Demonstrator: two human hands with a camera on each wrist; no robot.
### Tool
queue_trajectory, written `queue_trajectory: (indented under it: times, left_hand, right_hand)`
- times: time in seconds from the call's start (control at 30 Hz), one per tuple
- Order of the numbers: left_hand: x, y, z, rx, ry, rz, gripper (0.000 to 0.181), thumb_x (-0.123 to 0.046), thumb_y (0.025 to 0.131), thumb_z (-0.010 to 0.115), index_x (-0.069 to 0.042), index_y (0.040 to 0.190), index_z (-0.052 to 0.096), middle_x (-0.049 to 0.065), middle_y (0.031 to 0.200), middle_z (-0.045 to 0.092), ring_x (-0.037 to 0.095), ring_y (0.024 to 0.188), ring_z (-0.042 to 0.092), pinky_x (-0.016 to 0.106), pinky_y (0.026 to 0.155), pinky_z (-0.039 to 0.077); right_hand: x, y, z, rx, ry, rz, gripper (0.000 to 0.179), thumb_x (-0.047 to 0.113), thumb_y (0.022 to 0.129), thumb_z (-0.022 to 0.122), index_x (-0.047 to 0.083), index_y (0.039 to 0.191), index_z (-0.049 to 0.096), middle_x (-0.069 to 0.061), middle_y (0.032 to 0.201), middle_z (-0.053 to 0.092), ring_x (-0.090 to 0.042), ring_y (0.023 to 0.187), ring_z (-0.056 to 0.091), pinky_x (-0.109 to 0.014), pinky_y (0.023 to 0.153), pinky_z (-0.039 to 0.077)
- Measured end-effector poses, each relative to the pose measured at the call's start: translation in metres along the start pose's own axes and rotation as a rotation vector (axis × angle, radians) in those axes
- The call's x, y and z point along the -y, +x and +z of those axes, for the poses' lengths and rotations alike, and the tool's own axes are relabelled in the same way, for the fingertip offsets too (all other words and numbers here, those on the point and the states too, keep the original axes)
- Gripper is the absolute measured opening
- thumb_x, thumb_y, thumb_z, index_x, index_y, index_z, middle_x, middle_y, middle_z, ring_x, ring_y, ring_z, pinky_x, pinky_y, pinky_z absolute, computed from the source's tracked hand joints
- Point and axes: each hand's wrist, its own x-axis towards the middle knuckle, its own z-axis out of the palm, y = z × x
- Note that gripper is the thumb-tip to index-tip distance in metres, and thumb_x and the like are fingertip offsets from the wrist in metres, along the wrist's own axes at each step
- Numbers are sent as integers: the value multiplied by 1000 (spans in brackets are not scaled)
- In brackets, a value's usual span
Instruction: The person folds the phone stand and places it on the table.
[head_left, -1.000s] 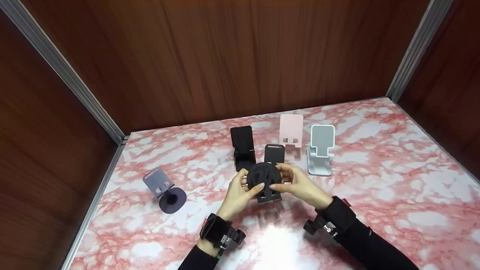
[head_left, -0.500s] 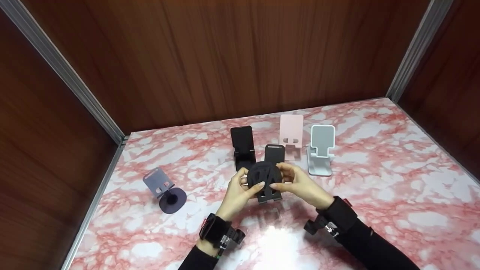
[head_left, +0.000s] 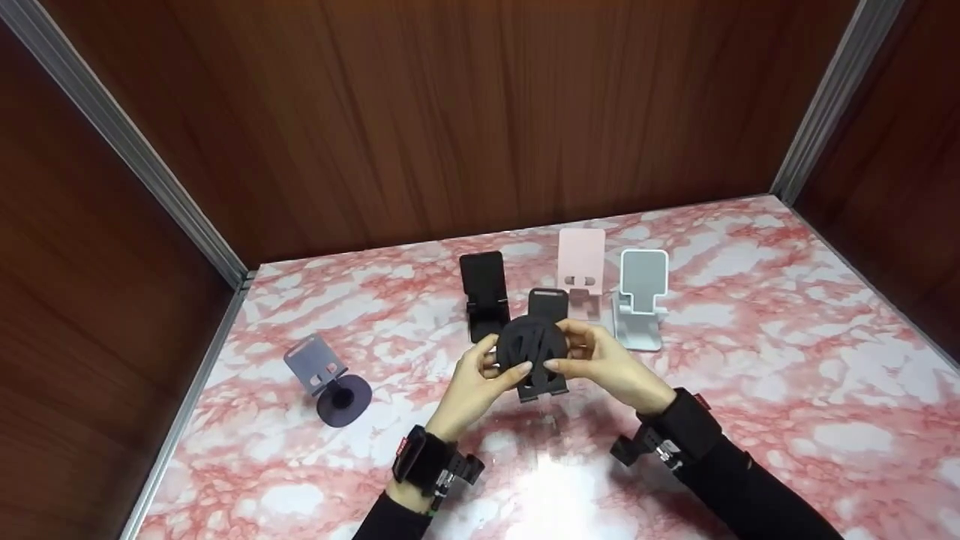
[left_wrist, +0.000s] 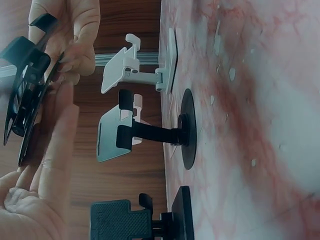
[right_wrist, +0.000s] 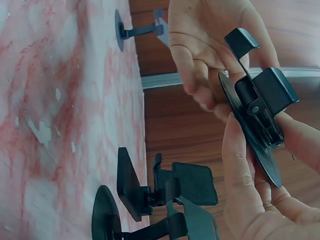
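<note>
Four stands (head_left: 548, 301) crowd beyond the hands (head_left: 613, 369); rightward tabletop (head_left: 757, 330) lies free.

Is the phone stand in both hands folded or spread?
Folded: the right wrist view shows the phone stand with upper parts close along its round base.

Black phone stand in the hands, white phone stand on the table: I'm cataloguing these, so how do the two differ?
The black phone stand is folded and held off the table by the left hand and right hand; the white phone stand stands unfolded on the table. The black phone stand has a round base; the white phone stand has a rectangular one. Both have hooked tabs.
</note>
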Motion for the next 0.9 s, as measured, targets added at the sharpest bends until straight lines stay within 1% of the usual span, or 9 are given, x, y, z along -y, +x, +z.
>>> queue_trajectory:
  times: [0.07,0.13,0.23,0.3,0.37,0.5,0.63,0.73,0.9]
  left_hand:
    - [-1,-1,-1,-5,42,12,43,-25,94,68,-6,131,56,17,112,72,18,94,71,31,85,59]
    - [-2,-2,-2,-19,85,30,44,-27,97,63,-5,135,54,20,118,70,23,100,70,37,89,59]
    - [-3,-4,-6,-27,127,67,43,-25,102,54,-4,139,51,23,127,65,32,111,67,46,96,56]
    - [-4,-5,-9,-30,190,102,42,-25,104,48,-6,142,50,21,130,64,34,117,64,47,99,54]
    - [-4,-6,-12,-31,261,140,43,-25,106,45,-8,144,48,18,133,63,32,123,61,47,101,53]
    - [-4,-10,-18,-64,419,210,47,-26,106,45,-9,149,42,14,139,59,29,132,54,48,107,47]
    - [-1,-14,-23,-125,591,229,53,-27,104,49,-10,152,38,14,149,49,32,141,43,52,116,36]
    - [2,-16,-27,-159,704,229,57,-28,103,50,-8,153,35,18,156,39,36,146,33,54,120,29]
    - [10,-18,-36,-175,819,242,62,-30,102,51,-2,154,30,21,159,30,38,149,23,55,121,24]
  right_hand:
    - [2,-1,-2,-20,0,18,48,10,89,72,-4,131,52,-4,108,67,-16,95,66,-28,79,59]
    - [3,-3,-4,-42,0,32,53,9,89,72,-4,134,49,-4,110,67,-15,96,66,-29,80,59]
    - [5,-5,-10,-58,10,38,59,8,89,71,-5,140,44,-5,114,66,-15,97,67,-30,82,60]
    - [6,-7,-14,-67,6,37,61,9,90,70,-5,142,42,-5,116,66,-15,99,68,-30,83,60]
    - [7,-9,-19,-79,-2,32,61,9,90,70,-4,143,42,-5,117,66,-15,99,67,-30,83,59]
    - [8,-13,-29,-111,-17,37,60,10,91,69,-5,143,41,-4,116,65,-14,99,67,-28,82,59]
    - [10,-18,-38,-135,-15,52,61,11,92,68,-6,144,39,-5,116,64,-14,99,66,-29,85,59]
    - [9,-22,-45,-154,-24,63,63,13,93,67,-6,145,37,-4,115,64,-13,99,66,-28,85,58]
    - [7,-30,-59,-168,-6,58,60,11,95,65,-8,144,36,-2,112,65,-12,97,67,-27,83,59]
